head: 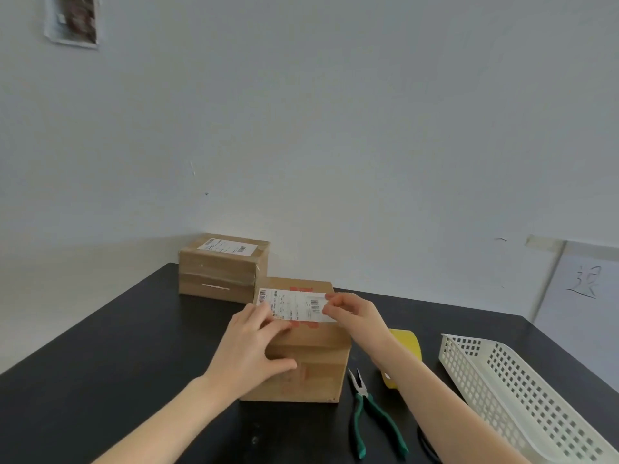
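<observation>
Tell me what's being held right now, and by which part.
The right hand pinches the shipping label at its right end; the left hand presses its lower left edge onto the cardboard box.

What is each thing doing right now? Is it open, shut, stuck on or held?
label: lies on the front box's top, held at both ends.
front box: shut.
back box: shut, taped, with its own label on top.
pliers: lying flat, handles spread.
tape roll: partly hidden behind an arm.
basket: right way up.
left hand: presses the label's left end.
right hand: pinches the label's right end.
</observation>
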`<state>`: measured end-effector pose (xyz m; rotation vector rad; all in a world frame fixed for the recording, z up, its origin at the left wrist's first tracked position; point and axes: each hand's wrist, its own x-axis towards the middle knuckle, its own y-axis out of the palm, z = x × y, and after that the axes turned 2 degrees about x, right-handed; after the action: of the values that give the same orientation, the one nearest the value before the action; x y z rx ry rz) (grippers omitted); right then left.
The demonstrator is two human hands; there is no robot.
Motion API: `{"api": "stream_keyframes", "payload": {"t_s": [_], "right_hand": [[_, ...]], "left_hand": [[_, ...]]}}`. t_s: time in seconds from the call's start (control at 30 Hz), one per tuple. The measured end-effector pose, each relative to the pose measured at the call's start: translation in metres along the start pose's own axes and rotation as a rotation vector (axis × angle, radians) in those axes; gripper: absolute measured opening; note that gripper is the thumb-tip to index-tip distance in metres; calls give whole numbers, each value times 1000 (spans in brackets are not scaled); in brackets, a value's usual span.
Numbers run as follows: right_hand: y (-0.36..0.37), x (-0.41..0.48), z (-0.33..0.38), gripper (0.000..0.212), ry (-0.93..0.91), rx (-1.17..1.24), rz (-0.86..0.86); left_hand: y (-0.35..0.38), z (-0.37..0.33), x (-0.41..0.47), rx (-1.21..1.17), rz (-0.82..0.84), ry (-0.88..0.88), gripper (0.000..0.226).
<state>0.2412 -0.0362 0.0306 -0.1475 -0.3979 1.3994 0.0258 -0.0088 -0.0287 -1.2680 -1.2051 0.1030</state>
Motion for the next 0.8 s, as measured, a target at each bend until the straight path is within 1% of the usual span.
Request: {"api": "stream_keyframes", "payload": {"t_s": [0.17, 0.33, 0.57, 0.8], "right_hand": [[1, -8, -2, 10, -23, -83, 38], [0, -16, -6, 5, -71, -156, 69], [6, -24, -13, 9, -156, -337, 105], [13, -28, -18, 11, -210, -397, 37]], "left_hand": [[2, -5, -5, -23, 64, 41, 59], [-1, 5, -6, -29, 119, 41, 67], [-5, -1, -9, -92, 77, 37, 57], [-1, -11, -9, -143, 13, -21, 54]]}}
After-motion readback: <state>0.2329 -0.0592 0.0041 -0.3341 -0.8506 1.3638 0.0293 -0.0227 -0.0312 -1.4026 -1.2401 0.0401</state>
